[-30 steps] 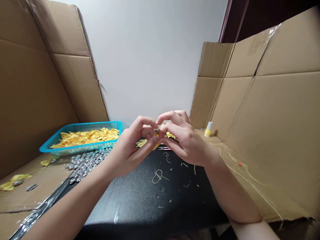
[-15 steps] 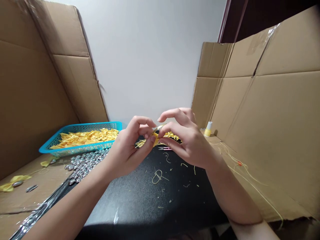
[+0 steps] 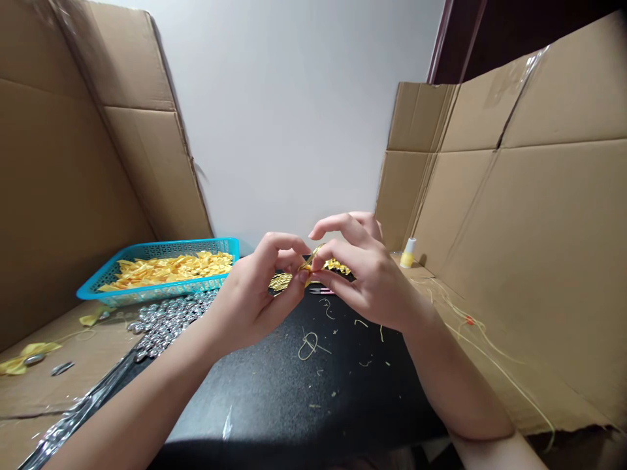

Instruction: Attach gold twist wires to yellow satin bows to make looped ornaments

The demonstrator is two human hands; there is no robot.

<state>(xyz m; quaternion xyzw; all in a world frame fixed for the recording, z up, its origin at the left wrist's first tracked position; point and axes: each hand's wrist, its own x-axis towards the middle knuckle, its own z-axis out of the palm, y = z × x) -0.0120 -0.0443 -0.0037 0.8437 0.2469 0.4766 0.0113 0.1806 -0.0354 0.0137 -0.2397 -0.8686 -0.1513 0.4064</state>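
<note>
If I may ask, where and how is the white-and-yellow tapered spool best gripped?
The white-and-yellow tapered spool is probably best pinched around its narrower white upper part, from the left: it stands upright, with the brown cardboard wall close on its right.

Yellow and metallic gold are displayed by the pinched ribbon piece. Glossy yellow is repeated in the heaped ribbon scraps, which are framed by the turquoise lattice of the plastic basket. Mirror-like silver is borne by the domed buttons. The black tabletop is finely speckled; the cardboard panels are coloured tan, the wall pale grey. White and yellow are combined in the thread spool.
</note>
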